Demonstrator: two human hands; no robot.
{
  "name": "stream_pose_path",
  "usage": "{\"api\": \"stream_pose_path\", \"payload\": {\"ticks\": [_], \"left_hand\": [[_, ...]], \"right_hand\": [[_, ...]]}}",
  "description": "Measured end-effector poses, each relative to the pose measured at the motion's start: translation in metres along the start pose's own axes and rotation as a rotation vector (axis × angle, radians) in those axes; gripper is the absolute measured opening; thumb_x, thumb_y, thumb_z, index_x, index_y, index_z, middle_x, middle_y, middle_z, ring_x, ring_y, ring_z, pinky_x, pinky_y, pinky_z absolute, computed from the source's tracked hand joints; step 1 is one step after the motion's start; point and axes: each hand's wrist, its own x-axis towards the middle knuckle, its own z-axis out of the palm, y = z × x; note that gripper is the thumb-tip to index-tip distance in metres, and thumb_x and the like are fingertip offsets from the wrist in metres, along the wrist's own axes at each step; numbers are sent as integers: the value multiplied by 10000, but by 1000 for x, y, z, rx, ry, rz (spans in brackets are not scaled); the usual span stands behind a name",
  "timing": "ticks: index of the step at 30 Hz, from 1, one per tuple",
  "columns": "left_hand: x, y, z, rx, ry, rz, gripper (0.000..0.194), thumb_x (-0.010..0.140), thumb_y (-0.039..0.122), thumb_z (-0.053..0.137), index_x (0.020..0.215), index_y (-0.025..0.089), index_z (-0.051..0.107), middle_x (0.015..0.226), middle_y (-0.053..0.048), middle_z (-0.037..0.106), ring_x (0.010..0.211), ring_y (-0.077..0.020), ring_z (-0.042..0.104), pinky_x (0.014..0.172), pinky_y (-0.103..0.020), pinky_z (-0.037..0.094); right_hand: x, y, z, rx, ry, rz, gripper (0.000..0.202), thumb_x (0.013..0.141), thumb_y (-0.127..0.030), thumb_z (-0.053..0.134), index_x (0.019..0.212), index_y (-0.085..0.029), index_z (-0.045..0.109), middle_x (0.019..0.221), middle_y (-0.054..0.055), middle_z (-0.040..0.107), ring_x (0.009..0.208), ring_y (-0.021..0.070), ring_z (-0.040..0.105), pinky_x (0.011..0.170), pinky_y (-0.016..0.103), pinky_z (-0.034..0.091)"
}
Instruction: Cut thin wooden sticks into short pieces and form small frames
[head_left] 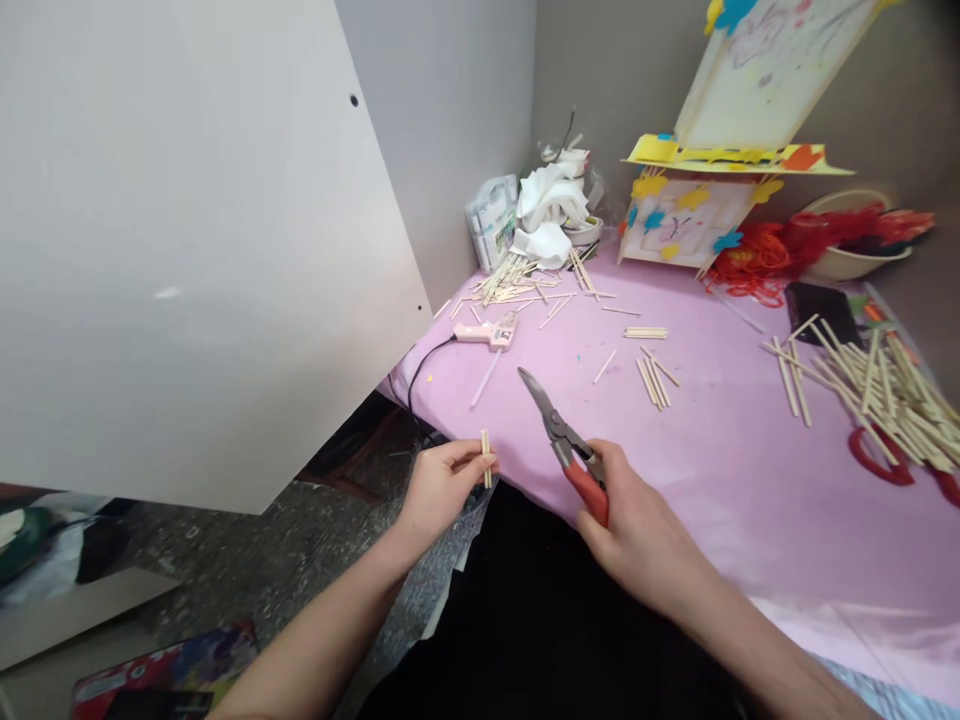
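Observation:
My left hand [444,488] pinches a couple of short wooden sticks [486,470], held upright near the front edge of the pink-covered table [712,450]. In my right hand [645,530] is a pair of red-handled pruning shears [570,448], their blades pointing up and to the left over the table. The shears and the held sticks are apart. Beyond the shears, short cut sticks lie in a small group [652,382], with a neat row [646,333] behind it.
A pink glue gun [491,331] with a black cord lies at the table's left side, before a stick pile [510,282]. More sticks [892,390] and red-handled scissors [881,458] are at right. A decorated paper structure [682,225] stands at the back. A white panel [187,220] fills the left.

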Motion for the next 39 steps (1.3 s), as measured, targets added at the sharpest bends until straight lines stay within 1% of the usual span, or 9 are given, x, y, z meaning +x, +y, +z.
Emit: {"api": "stream_pose_path", "payload": {"ticks": [5, 11, 22, 26, 29, 32, 34, 36, 39], "left_hand": [[7, 17, 7, -269, -76, -141, 139, 764, 249, 661, 833, 147, 726, 770, -35, 728, 703, -167, 690, 659, -254, 586], [12, 27, 20, -326, -82, -125, 176, 746, 283, 684, 837, 138, 730, 807, -54, 732, 740, -185, 690, 691, -281, 585], [19, 34, 37, -334, -147, -131, 228, 758, 329, 689, 892, 147, 717, 854, -62, 737, 836, -213, 692, 791, -320, 562], [29, 39, 45, -364, -173, -141, 227, 753, 320, 691, 896, 145, 709, 866, -64, 733, 837, -206, 690, 789, -319, 564], [48, 54, 59, -334, -199, -131, 219, 739, 307, 692, 878, 138, 709, 830, -63, 729, 805, -192, 686, 753, -300, 564], [81, 77, 82, -320, -263, -111, 201, 722, 272, 688, 862, 129, 707, 798, -64, 720, 775, -175, 681, 733, -285, 558], [107, 92, 103, -351, -289, -109, 182, 703, 239, 688, 840, 120, 702, 787, -65, 713, 764, -172, 681, 724, -284, 557], [134, 102, 126, -388, -287, -108, 156, 692, 218, 680, 809, 115, 693, 777, -68, 706, 749, -171, 682, 705, -286, 557], [168, 104, 153, -408, -252, -111, 136, 687, 205, 662, 782, 108, 677, 768, -77, 700, 722, -167, 679, 665, -275, 547]], "right_hand": [[0, 14, -6, 104, 24, 36, 422, 762, -143, 438, 1173, -211, 371, 891, 22, 578, 703, 169, 576, 627, 271, 413], [-8, 30, -8, 131, 70, 45, 435, 749, -139, 429, 1175, -214, 378, 853, 6, 566, 676, 166, 560, 619, 275, 415], [-18, 49, -21, 195, 69, -12, 538, 730, -126, 444, 1251, -212, 340, 1051, 68, 556, 881, 198, 570, 749, 321, 452], [-15, 62, -31, 163, 134, -1, 538, 742, -165, 456, 1264, -219, 343, 1051, 62, 557, 878, 196, 577, 754, 319, 455], [5, 86, -54, 59, 294, 113, 536, 748, -243, 498, 1264, -189, 364, 1029, 81, 566, 864, 217, 585, 750, 330, 452], [43, 121, -87, -167, 483, 281, 568, 727, -332, 548, 1231, -107, 419, 1097, 174, 548, 1022, 307, 542, 813, 381, 426], [73, 145, -105, -307, 518, 448, 572, 767, -425, 512, 1199, -53, 458, 1126, 248, 528, 1051, 366, 524, 819, 435, 407], [103, 166, -116, -391, 512, 507, 625, 799, -489, 472, 1197, -6, 466, 1152, 292, 510, 1078, 395, 508, 846, 462, 383], [138, 190, -116, -444, 528, 589, 610, 825, -499, 457, 1187, -9, 487, 1175, 291, 507, 1110, 398, 481, 903, 488, 335]]}}
